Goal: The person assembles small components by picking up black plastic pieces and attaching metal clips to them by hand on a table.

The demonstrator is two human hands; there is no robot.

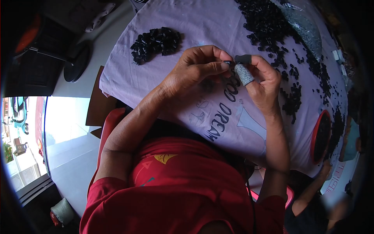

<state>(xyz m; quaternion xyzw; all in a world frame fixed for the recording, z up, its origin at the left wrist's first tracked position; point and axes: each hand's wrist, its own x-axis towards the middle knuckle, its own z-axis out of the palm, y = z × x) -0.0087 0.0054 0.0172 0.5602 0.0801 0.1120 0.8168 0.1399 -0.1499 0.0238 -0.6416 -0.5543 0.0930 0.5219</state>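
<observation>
Over the cloth-covered table, my left hand [200,66] pinches a small black piece [228,62] between thumb and forefinger. My right hand [259,76] meets it from the right, its wrapped thumb and forefinger closed at the same spot. One wrap, dark grey, covers the forefinger tip; the speckled grey one [244,74] covers the thumb. What the right fingertips hold is too small to make out. A pile of small black pieces [156,43] lies beyond my left hand, and a larger heap [265,21] spreads beyond my right hand.
The pale printed tablecloth [183,124] has wrinkles. A red-rimmed bowl [314,136] with dark contents sits near the right edge. A clear plastic bag [302,27] lies at the upper right. Another person's arm [311,191] reaches in at the lower right.
</observation>
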